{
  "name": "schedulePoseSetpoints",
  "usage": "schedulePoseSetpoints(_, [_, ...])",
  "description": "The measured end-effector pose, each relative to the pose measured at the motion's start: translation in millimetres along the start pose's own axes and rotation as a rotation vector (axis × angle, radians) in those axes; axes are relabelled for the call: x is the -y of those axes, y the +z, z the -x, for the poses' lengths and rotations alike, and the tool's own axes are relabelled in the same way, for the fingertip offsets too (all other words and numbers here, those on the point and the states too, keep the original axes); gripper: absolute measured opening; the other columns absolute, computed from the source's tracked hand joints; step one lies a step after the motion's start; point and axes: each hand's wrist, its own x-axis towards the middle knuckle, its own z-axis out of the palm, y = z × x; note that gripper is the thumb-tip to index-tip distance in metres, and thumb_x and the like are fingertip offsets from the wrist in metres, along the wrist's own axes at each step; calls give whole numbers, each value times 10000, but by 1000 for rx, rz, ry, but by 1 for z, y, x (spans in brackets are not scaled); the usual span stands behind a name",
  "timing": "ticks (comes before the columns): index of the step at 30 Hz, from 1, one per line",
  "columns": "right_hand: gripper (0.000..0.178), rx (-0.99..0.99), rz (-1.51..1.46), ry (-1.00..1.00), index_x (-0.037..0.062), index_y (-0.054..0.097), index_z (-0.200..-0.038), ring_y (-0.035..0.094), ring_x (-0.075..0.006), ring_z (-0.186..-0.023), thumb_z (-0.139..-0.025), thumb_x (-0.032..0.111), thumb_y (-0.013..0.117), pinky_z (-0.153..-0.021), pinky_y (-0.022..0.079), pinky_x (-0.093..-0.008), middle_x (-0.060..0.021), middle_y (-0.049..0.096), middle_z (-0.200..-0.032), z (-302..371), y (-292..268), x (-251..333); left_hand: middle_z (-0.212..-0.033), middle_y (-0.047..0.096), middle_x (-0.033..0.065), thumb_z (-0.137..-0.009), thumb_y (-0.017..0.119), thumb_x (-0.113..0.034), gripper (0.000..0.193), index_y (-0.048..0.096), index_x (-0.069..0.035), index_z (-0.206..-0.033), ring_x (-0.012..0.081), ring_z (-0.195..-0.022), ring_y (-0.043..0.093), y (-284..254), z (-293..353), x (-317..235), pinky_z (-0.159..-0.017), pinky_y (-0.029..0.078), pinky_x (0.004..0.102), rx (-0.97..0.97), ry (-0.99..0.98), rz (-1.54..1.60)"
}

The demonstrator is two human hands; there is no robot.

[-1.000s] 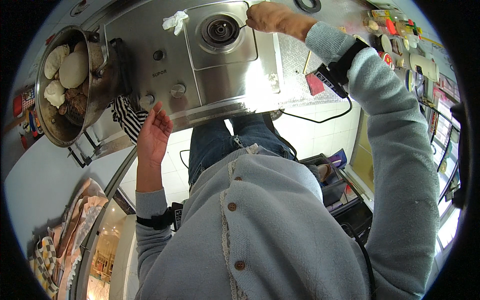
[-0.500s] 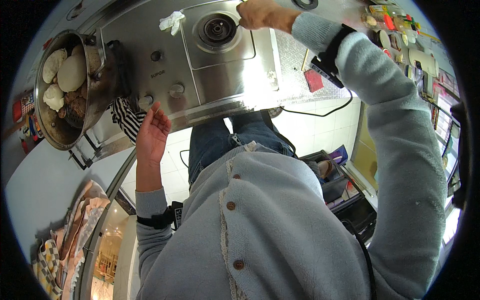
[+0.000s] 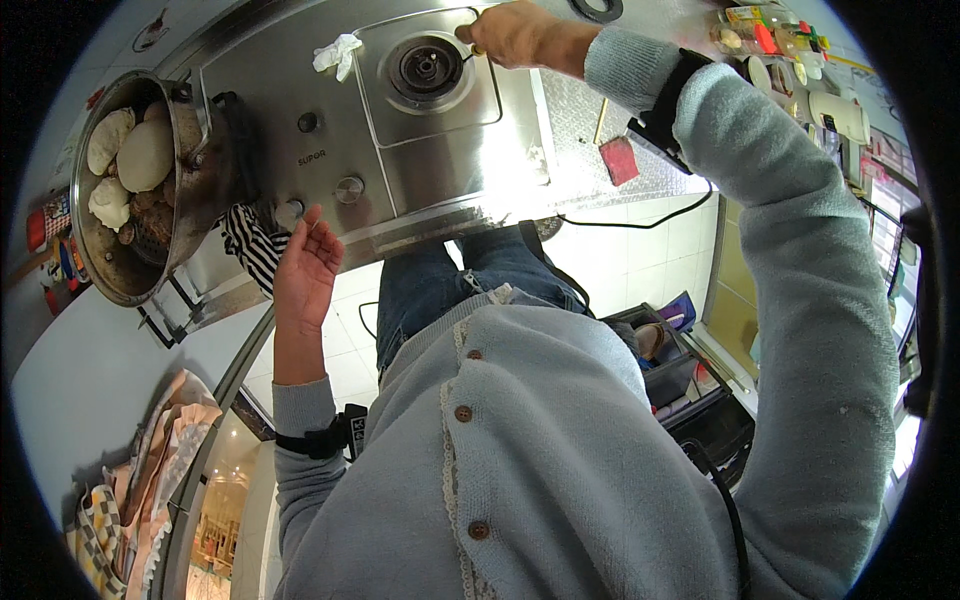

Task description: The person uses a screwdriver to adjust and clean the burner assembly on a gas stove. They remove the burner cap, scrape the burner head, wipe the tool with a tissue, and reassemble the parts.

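Observation:
My right hand (image 3: 512, 36) is at the far right side of the gas burner (image 3: 427, 66) on the steel stove (image 3: 330, 190). Its fingers are curled together, and what they hold, if anything, is hidden. A thin dark piece shows between the burner's edge and these fingers. My left hand (image 3: 308, 265) hangs palm up by the stove's front edge, fingers loosely bent and apart, holding nothing. Close by it are a metal knob (image 3: 289, 212) and a black-and-white striped cloth (image 3: 250, 246). Left of the burner lies a crumpled white tissue (image 3: 337, 56).
A large steel pot (image 3: 172, 240) with pale rounded lumps and brown pieces stands at left. Right of the stove lie a red pad (image 3: 619, 160) and a thin stick (image 3: 601, 121). A black ring (image 3: 597, 9) is behind. Jars and bottles (image 3: 770, 40) line the far right.
My right hand has shifted slightly left and nearer, closer to the burner. The left hand stays almost where it was. The whole view has tilted a little.

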Motion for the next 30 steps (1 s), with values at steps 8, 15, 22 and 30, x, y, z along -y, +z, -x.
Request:
schedulePoseSetpoints(8, [291,24,97,164,16,703,-775,687,-346,-838,-805,287,602,-691,542,-448,-217,688,-834,-10,36,3,-963,638,32,-977,559,-232,316,578,-43,-1229,124,-878,612,2,4,6,-835,525,285,-10,22,17])
schedulePoseSetpoints(15, [417,-92,-431,545,-41,676,-872,652,-416,-847,-783,364,628,-716,524,-475,-281,659,-842,-10,45,-15,-966,636,31,-981,552,-233,320,576,-47,-1240,120,-875,609,5,11,9,-830,527,281,-58,18,59])
schedulePoseSetpoints(22, [253,126,236,-2,37,650,-953,676,-360,-751,-884,260,550,-635,531,-466,-170,685,-792,4,8,6,-959,635,32,-988,536,-230,311,577,-46,-1236,119,-870,607,-1,17,12,-827,529,284,-42,25,58])
schedulePoseSetpoints(30, [361,219,-706,768,4,561,-621,494,-218,-406,-880,237,468,-400,412,-395,-96,526,-530,-12,33,-13,-955,636,33,-988,535,-226,301,581,-43,-1223,120,-868,608,0,10,18,-830,529,283,-65,20,56])
